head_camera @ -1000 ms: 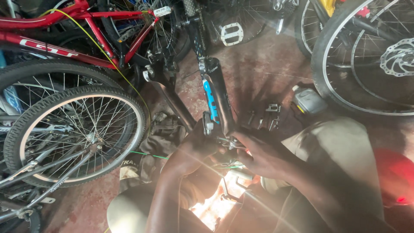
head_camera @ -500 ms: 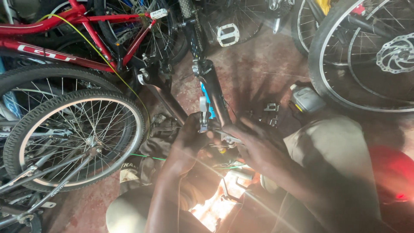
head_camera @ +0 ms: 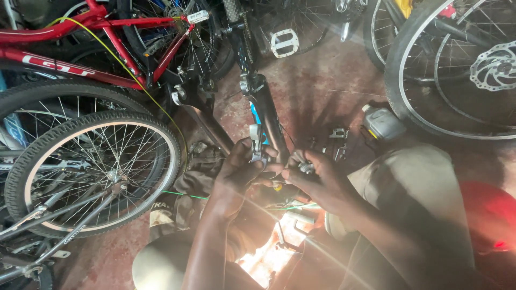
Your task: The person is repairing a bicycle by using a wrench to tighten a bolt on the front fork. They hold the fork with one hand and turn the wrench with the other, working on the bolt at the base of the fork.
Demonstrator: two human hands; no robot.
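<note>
The left hand (head_camera: pixel 239 166) is clamped on a silver brake arm (head_camera: pixel 257 144), pressing it against the black fork leg (head_camera: pixel 269 115). Just right of the fork leg, the right hand (head_camera: pixel 317 180) pinches a small metal part (head_camera: pixel 306 168) between its fingertips. That part could easily slip and drop among the loose bits (head_camera: pixel 336 140) lying right of the fork leg. A spoked wheel (head_camera: pixel 91 172) stands well left of it.

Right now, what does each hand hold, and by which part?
The left hand grips a silver metal bike part by its lower end. The right hand pinches a small metal piece at the fingertips.
</note>
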